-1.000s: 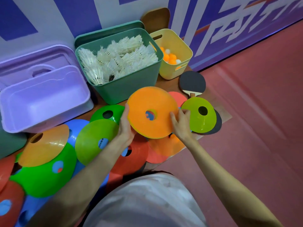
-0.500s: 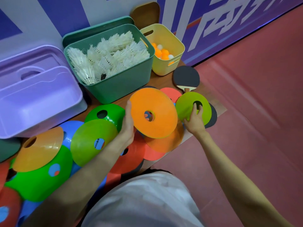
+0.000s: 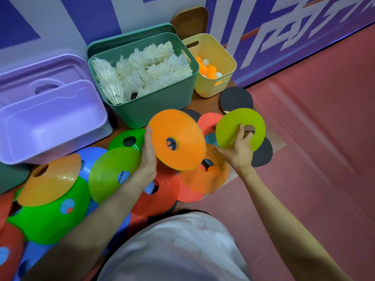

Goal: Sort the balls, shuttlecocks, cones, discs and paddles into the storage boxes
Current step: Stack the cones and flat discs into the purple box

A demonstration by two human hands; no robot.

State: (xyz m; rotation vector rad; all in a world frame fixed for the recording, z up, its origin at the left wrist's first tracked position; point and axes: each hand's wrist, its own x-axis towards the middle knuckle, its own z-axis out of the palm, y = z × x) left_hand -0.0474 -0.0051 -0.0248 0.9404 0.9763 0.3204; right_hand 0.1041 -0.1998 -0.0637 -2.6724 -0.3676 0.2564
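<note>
Now I'm gathering cones: left hand [image 3: 149,157] grips the orange cone [image 3: 178,138], right hand [image 3: 238,151] pinches the lime cone [image 3: 233,126] at three o'clock; next, stack them.

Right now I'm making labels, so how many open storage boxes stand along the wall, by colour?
Purple box: 1
Green box: 1
Yellow box: 1
Total: 3
The dark green shape at the left edge is cut off, so it is not counted.
</note>
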